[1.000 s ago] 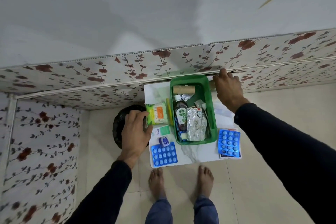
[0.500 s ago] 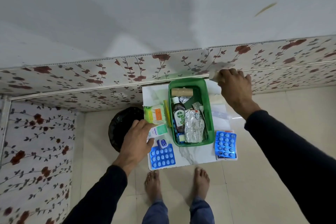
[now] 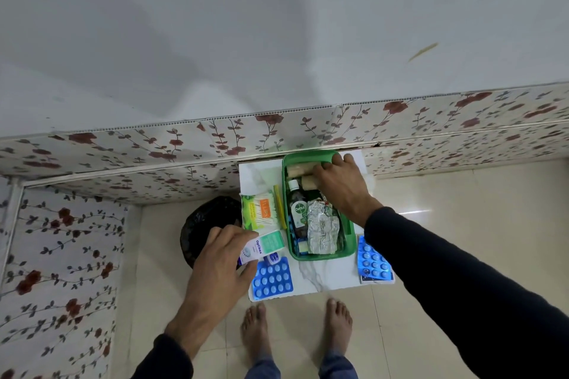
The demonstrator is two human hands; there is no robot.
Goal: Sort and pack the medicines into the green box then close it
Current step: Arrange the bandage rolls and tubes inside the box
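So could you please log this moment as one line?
left hand: holds white carton | right hand: placing bandage roll in green box

Green plastic box (image 3: 317, 160); blue blister strips (image 3: 272, 279) at white marble table (image 3: 326, 274) near edge; red-rose wall panels (image 3: 154, 144); silver foil strips (image 3: 321, 229).

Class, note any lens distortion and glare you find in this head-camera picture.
Head view: wide-angle lens bows the floral wall panel into a curve; glare streaks the floor tiles and shines on the right blue blister pack; text on the Dettol bottle stays readable.
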